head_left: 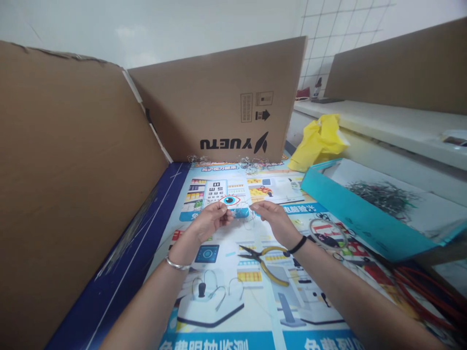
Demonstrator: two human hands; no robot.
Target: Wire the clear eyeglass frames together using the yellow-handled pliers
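Observation:
My left hand [215,217] is closed, thumb pressed to the fingertips, over the printed eye picture on the mat. Across a small gap, my right hand [274,221] pinches with thumb and forefinger. Fine, faint strands of thin wire [246,212] show between the two hands and seem to run into both pinches; their exact shape is too faint to tell. Just below my right hand lie pliers [261,257] with yellow handles, jaws pointing left. A round coil of pale wire [329,234] rests right of my right wrist.
An upright cardboard sheet [219,107] stands behind, another cardboard panel [73,184] at left. Tangled wire bits [251,164] lie at the back. On the right are a turquoise box [350,218] holding a pile of short wires [383,197], a yellow bag [319,141] and red cords [419,291].

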